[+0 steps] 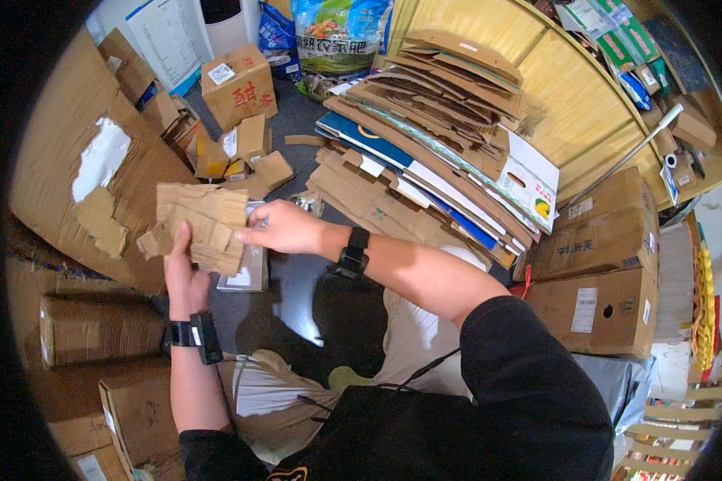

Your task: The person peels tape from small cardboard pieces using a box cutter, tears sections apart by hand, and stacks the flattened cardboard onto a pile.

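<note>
A torn piece of brown cardboard (pixel 203 227) is held in front of the person, between both hands. The left hand (pixel 183 276) supports it from below: the thumb lies flat against the near face and points up, and the remaining fingers are closed around the lower edge behind the piece. The right hand (pixel 285 227) grips the right edge: its fingers are curled shut over that edge, and the fingertips press on the sheet just past the left thumb. The cardboard extends up and to the left of both sets of fingers, with a ragged flap hanging at its left side.

Directly beneath the fingers of the right hand lies a small white box (pixel 249 268) on the dark floor (pixel 297 280). Each wrist carries a black wristband (pixel 353 252). Beyond the fingertips sit several small cardboard boxes (pixel 241 144). To the right of the right hand rests a large stack of flattened cartons (pixel 433 152). To the left of the left hand leans a wide cardboard sheet (pixel 72 160).
</note>
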{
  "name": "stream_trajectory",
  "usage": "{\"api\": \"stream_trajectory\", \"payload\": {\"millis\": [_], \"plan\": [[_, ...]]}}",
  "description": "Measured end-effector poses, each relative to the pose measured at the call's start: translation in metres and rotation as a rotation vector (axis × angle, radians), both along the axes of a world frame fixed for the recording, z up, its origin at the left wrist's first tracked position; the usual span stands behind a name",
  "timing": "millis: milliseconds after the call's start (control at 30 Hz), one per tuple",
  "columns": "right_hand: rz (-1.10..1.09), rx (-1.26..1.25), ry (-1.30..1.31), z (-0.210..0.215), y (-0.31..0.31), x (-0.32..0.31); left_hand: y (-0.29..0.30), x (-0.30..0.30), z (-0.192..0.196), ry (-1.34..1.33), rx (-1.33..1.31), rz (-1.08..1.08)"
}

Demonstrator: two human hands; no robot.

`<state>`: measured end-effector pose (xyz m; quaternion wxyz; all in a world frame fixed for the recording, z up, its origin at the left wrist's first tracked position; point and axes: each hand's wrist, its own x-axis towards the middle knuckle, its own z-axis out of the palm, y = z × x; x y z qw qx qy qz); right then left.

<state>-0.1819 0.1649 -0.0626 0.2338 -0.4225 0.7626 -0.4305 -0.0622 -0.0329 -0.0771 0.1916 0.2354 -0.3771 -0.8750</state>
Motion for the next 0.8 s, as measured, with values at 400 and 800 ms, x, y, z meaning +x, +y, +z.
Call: {"api": "stream_trajectory", "payload": {"millis": [400, 800], "plan": [[-0.354, -0.022, 0.616, 0.059, 0.088, -0.168, -0.039, -0.009, -0.006, -0.034, 0.045, 0.104], [-0.941, 1.104, 0.97, 0.093, 0.316, -0.378, -0.014, -0.053, -0.022, -0.096, -0.024, 0.036]]}}
